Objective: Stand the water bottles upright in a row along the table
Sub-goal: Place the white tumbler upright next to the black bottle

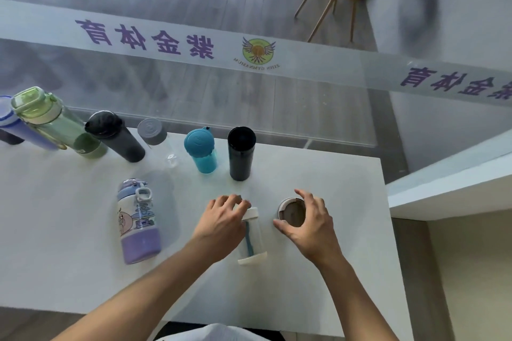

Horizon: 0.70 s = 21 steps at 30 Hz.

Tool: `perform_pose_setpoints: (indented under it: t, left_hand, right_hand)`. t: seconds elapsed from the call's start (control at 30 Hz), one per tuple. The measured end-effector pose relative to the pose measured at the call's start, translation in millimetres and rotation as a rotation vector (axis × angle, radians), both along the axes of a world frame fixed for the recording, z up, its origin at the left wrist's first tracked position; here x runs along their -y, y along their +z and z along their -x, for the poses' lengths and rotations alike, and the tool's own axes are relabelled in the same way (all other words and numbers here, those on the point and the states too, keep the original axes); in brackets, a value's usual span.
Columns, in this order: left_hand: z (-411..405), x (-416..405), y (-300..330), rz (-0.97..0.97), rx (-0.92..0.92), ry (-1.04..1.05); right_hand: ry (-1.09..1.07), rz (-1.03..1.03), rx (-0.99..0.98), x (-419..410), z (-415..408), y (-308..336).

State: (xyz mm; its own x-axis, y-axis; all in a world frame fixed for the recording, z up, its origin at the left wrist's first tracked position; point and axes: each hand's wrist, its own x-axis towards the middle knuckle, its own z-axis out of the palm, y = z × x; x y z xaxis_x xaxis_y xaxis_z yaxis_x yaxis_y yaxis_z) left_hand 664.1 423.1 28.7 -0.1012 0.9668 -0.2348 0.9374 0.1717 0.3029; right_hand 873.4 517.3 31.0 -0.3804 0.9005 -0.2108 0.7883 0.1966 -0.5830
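The glass wall's white band [177, 39] reads mirrored "紫金体育", its round logo [258, 50] "ZIJIN GYMNASIUM".

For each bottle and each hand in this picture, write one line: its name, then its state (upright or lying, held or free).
Lilac bottle: upright, in row.
Green bottle: upright, in row.
Dark grey bottle: upright, in row.
Clear grey-capped bottle: upright, in row.
Teal bottle: upright, in row.
Black tumbler: upright, in row.
Cartoon bottle: upright, outside row, free.
Clear white-capped bottle: upright, left hand gripping it.
Brown-lidded bottle: upright, right hand around it.
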Motion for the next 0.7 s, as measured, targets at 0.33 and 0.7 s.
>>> perform_pose_setpoints:
  t: [0.33,0.7]
  left_hand:
    - [-25.5,-6.9,-38.0,0.253,0.055,0.044]
    - [-27.8,9.2,-47.4,0.187,0.202,0.111]
  right_hand:
    - [0.027,0.084,-0.025,1.1,-12.1,-19.3]
    - [-0.026,0.073,-0.127,-66.6,26.4,-21.9]
